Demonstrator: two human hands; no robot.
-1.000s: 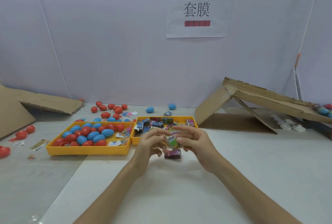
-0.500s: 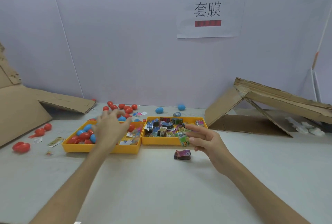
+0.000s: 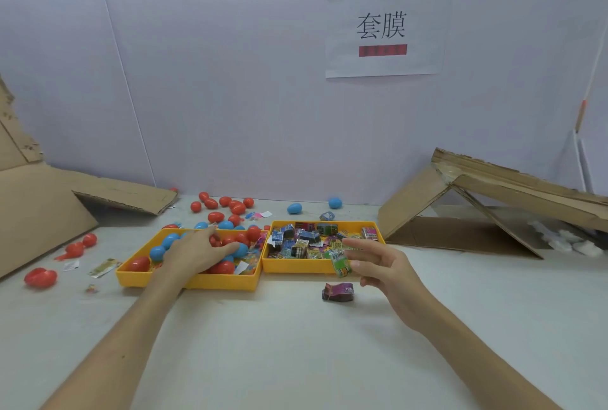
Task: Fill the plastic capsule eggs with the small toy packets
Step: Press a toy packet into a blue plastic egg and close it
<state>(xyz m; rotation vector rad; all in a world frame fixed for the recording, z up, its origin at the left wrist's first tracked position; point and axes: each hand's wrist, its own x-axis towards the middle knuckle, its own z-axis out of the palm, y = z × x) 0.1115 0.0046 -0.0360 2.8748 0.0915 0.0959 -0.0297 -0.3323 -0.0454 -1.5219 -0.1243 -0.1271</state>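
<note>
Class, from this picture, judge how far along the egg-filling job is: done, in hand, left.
Done: no egg shows as filled. In hand: the right hand pinches a green packet; the left hand rests on eggs in the egg tray. Left: the packet tray looks full, and a purple packet lies on the table.

My left hand [image 3: 197, 253] lies on red and blue plastic eggs [image 3: 157, 253] in a yellow plastic tray [image 3: 197, 281]. My right hand [image 3: 385, 266] pinches a small green toy packet [image 3: 340, 263].

trays [image 3: 197, 283] yellow; eggs [image 3: 138, 264] red, blue; packet [image 3: 340, 263] green, patterned
</note>
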